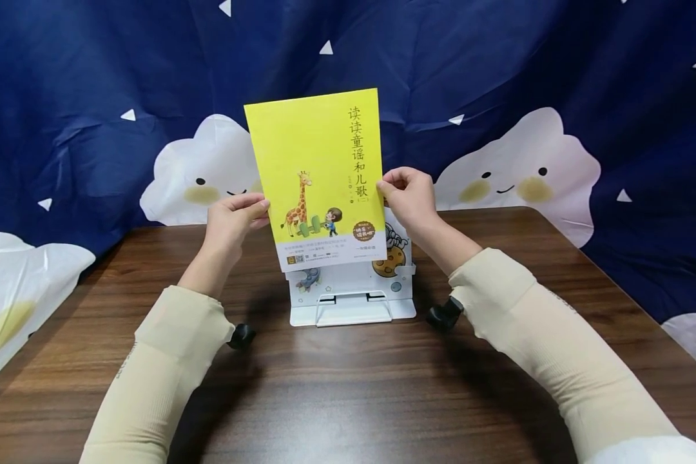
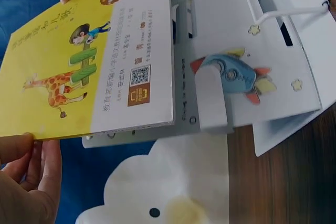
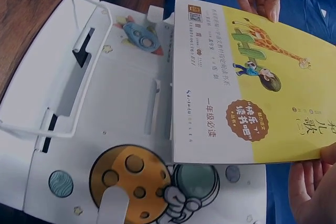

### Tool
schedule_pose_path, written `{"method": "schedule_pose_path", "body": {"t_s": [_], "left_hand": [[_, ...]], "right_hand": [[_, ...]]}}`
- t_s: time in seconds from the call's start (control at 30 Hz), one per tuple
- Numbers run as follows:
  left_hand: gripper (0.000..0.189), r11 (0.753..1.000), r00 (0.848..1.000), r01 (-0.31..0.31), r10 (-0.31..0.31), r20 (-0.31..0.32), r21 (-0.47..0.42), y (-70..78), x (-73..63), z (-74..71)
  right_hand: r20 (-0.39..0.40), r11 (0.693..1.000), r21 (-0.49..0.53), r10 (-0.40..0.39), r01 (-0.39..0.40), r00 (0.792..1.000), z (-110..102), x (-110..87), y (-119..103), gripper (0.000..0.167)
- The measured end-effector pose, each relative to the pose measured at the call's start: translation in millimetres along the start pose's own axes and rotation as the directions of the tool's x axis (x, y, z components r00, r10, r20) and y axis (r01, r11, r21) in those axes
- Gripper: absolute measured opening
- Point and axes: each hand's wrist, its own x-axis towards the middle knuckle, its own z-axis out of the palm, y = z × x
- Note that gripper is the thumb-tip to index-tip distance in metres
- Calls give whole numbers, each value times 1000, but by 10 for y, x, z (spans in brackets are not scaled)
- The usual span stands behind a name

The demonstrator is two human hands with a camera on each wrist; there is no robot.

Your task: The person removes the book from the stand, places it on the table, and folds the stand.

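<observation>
A yellow children's book [image 1: 319,161] with a giraffe and a child on its cover is held upright, tilted slightly, by both hands. My left hand [image 1: 230,225] pinches its left edge between thumb and fingers. At the opposite edge, my right hand [image 1: 412,196] pinches it the same way. Behind and below the book stands a white metal book stand [image 1: 350,290], printed with a rocket [image 2: 231,74] and an orange planet [image 3: 128,177]. In both wrist views the book's bottom edge is in front of the stand's panel, above the wire rest [image 1: 354,309]. The book hides the stand's upper part.
The stand sits on a dark wood-grain table [image 1: 348,386]. A navy curtain [image 1: 417,58] with white clouds and triangles hangs behind it. White side clips [image 2: 211,98] stick out from the stand's panel. A black wrist-camera mount [image 1: 444,314] projects below the right sleeve.
</observation>
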Motion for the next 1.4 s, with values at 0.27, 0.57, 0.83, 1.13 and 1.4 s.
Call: {"method": "schedule_pose_path", "body": {"t_s": [0.27,0.57,0.83,1.13,1.4], "left_hand": [[10,998,1000,10,-10,10,-55,32,-52,-182],[11,997,1000,2,0,29,-74,65,-119,-360],[15,995,999,-3,7,41,-101,50,-167,-549],[13,994,998,-3,11,64,-113,40,-156,-865],[35,999,998,-46,47,49,-19,-1157,1061,-2150]], "right_hand": [[31,998,-45,-53,54,998,108,-52,-75,6],[73,999,-1,-32,33,997,233,-116,-114,5],[94,1000,23,1,-3,996,411,-191,-101,6],[95,995,87,40,-48,995,650,-310,-109,4],[101,989,93,106,-115,989,840,-381,-135,3]]}}
